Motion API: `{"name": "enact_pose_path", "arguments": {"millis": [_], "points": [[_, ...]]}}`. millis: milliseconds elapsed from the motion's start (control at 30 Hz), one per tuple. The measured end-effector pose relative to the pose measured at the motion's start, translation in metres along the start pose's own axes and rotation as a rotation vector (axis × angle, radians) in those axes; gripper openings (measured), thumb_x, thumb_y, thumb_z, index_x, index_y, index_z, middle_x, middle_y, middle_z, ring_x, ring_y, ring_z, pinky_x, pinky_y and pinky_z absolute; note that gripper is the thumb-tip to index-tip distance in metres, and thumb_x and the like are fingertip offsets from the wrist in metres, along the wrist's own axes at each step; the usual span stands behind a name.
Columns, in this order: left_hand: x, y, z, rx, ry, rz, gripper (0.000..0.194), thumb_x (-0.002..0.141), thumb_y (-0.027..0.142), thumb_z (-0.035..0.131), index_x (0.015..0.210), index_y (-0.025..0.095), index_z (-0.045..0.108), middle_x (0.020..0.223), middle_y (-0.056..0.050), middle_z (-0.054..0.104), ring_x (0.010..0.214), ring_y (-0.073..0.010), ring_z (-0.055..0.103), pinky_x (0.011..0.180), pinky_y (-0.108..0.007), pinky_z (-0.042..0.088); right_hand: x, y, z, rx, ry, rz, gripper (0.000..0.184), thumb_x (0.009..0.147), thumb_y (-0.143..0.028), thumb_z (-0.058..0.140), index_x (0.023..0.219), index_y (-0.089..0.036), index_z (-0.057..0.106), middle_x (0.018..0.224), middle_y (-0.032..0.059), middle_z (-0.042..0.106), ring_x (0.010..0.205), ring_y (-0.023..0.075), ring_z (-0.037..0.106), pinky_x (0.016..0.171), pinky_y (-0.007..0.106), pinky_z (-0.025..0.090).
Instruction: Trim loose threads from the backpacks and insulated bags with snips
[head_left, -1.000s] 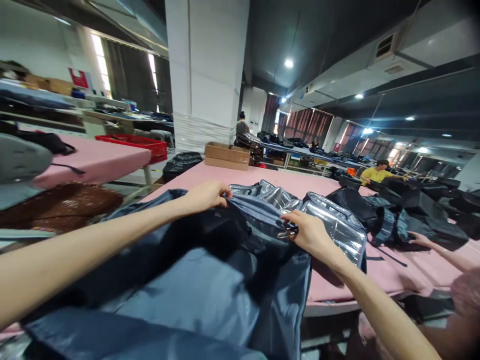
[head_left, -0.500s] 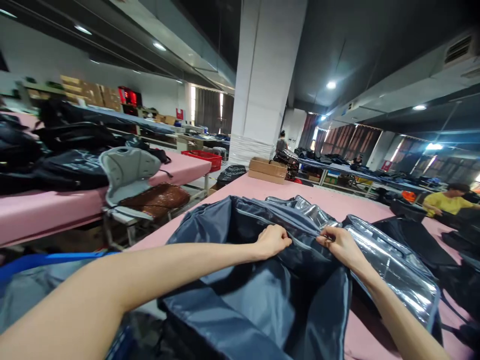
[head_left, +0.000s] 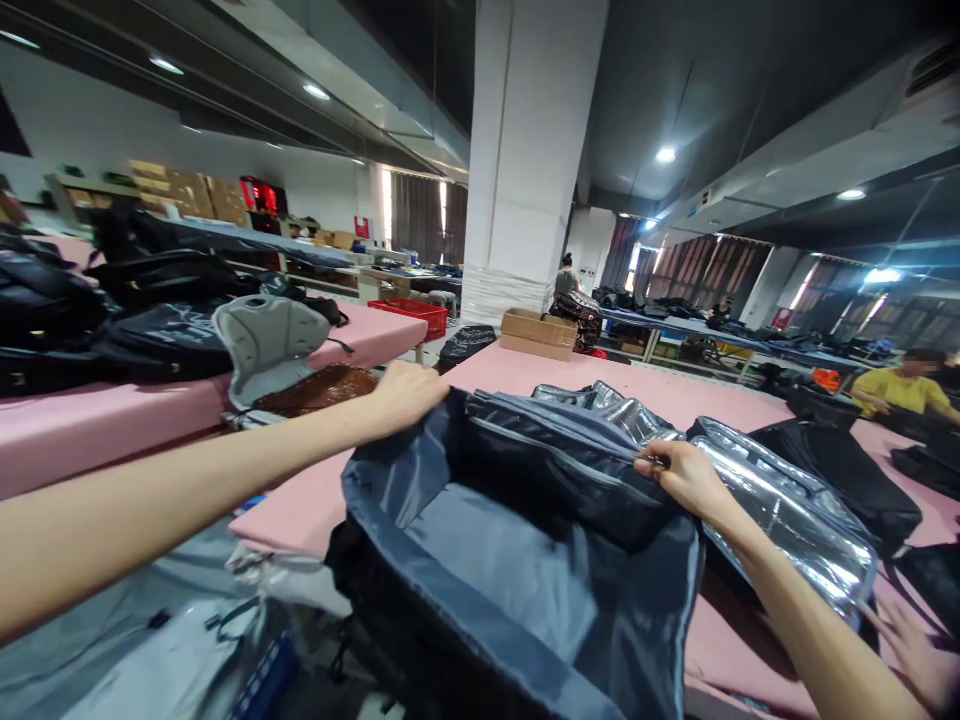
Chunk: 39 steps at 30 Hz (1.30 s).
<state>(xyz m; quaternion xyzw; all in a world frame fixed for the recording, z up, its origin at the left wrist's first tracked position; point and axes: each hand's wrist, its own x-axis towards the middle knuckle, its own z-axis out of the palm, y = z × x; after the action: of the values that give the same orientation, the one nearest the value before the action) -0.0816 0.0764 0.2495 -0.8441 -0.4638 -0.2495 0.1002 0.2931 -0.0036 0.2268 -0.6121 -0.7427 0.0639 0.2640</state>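
A large dark bag point(head_left: 517, 570) lies wide open before me, its blue-grey lining showing. A pocket with a pale zipper point(head_left: 570, 455) runs along its far inner wall. At the bag's far left corner, my left hand point(head_left: 411, 395) is closed over the rim, fingertips partly hidden. My right hand point(head_left: 684, 475) pinches the rim's edge near the far right corner, thumb and finger pressed together. Right beside that hand lies a silver-lined flap point(head_left: 787, 530) with dark edging. More crumpled silver lining point(head_left: 611, 410) shows behind the far rim.
A pink-topped table point(head_left: 697, 390) carries the bag; an open cardboard box point(head_left: 536, 333) stands at its far end. On the left are a grey chair point(head_left: 266, 340) and black bags point(head_left: 161, 340). Another person's blurred hand point(head_left: 911, 640) shows lower right; a person in yellow point(head_left: 900, 390) sits beyond.
My left hand has moved from the zipper pocket leftward to the bag's far left corner. My right hand keeps its pinch. Another person's hand has come into view at lower right.
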Motion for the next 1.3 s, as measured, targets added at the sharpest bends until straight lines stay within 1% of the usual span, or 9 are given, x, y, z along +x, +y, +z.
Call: {"name": "enact_pose_path", "arguments": {"millis": [100,233,333,467,633,700,800,967,1300], "points": [[0.008,0.012,-0.001,0.036,0.024,0.008,0.025,0.084,0.027,0.044,0.080,0.014,0.065,0.076,-0.003,0.065,0.076,-0.0149,0.057,0.060,-0.021,0.034,0.006,-0.001,-0.002,0.262,-0.114,0.029,0.025,0.069,-0.038,0.055,0.059,-0.016,0.056,0.053,-0.0024,0.049,0.051,0.0106,0.042,0.052,0.023,0.028],[0.035,0.065,0.030,-0.107,-0.074,0.287,0.023,0.081,0.033,0.054,0.101,0.025,0.063,0.100,-0.001,0.063,0.094,-0.0159,0.054,0.079,-0.023,0.037,0.005,-0.005,-0.006,0.460,-0.161,0.139,0.026,0.059,-0.038,0.064,0.058,-0.014,0.057,0.053,-0.0028,0.050,0.052,0.0098,0.043,0.053,0.023,0.031],[0.055,0.091,0.053,-0.286,-0.197,0.392,0.018,0.079,0.030,0.053,0.088,0.021,0.067,0.091,-0.002,0.061,0.086,-0.0154,0.054,0.075,-0.023,0.038,-0.002,-0.006,-0.007,0.498,-0.165,0.181,0.021,0.058,-0.034,0.065,0.058,-0.014,0.058,0.054,-0.0029,0.052,0.054,0.0099,0.045,0.056,0.022,0.034],[0.071,0.090,0.065,-0.566,-0.487,0.269,0.020,0.072,0.030,0.053,0.063,0.015,0.062,0.063,0.002,0.053,0.059,-0.0108,0.047,0.056,-0.021,0.033,-0.009,-0.009,-0.007,0.519,-0.201,0.174,0.016,0.061,-0.030,0.064,0.060,-0.014,0.059,0.057,-0.0034,0.054,0.056,0.0095,0.046,0.059,0.022,0.035],[0.074,0.081,0.060,-0.817,-0.672,0.106,0.029,0.063,0.038,0.057,0.049,0.015,0.049,0.046,0.005,0.037,0.046,-0.0075,0.029,0.047,-0.023,0.020,-0.007,-0.015,-0.008,0.337,-0.221,0.048,0.016,0.071,-0.030,0.058,0.065,-0.015,0.061,0.063,-0.0021,0.057,0.063,0.0123,0.052,0.062,0.023,0.037],[0.074,0.080,0.059,-0.847,-0.689,0.096,0.028,0.061,0.039,0.058,0.050,0.015,0.051,0.046,0.005,0.038,0.047,-0.0076,0.028,0.048,-0.024,0.020,-0.005,-0.021,-0.007,0.159,-0.133,0.017,0.024,0.070,-0.033,0.063,0.088,-0.018,0.063,0.078,-0.0002,0.062,0.074,0.0161,0.056,0.068,0.025,0.039],[0.077,0.077,0.063,-0.840,-0.709,0.117,0.026,0.061,0.039,0.059,0.053,0.014,0.056,0.048,0.004,0.042,0.048,-0.0082,0.031,0.049,-0.023,0.021,0.000,-0.035,-0.002,-0.137,0.031,-0.100,0.048,0.072,-0.036,0.065,0.116,-0.023,0.051,0.096,0.0030,0.062,0.087,0.0193,0.056,0.074,0.029,0.039],[0.079,0.072,0.069,-0.827,-0.701,0.161,0.024,0.062,0.038,0.057,0.057,0.014,0.060,0.051,0.003,0.045,0.050,-0.0085,0.033,0.050,-0.023,0.023,0.011,-0.058,0.008,-0.537,0.194,-0.352,0.015,0.083,-0.026,0.057,0.096,-0.019,0.056,0.087,0.0057,0.062,0.085,0.0213,0.051,0.071,0.031,0.033],[0.077,0.077,0.064,-0.825,-0.705,0.124,0.025,0.060,0.037,0.056,0.054,0.013,0.058,0.049,0.003,0.043,0.049,-0.0086,0.033,0.051,-0.023,0.024,0.009,-0.067,0.009,-0.675,0.261,-0.497,0.007,0.085,-0.024,0.055,0.088,-0.018,0.055,0.083,0.0036,0.062,0.080,0.0201,0.048,0.068,0.031,0.027]]}}
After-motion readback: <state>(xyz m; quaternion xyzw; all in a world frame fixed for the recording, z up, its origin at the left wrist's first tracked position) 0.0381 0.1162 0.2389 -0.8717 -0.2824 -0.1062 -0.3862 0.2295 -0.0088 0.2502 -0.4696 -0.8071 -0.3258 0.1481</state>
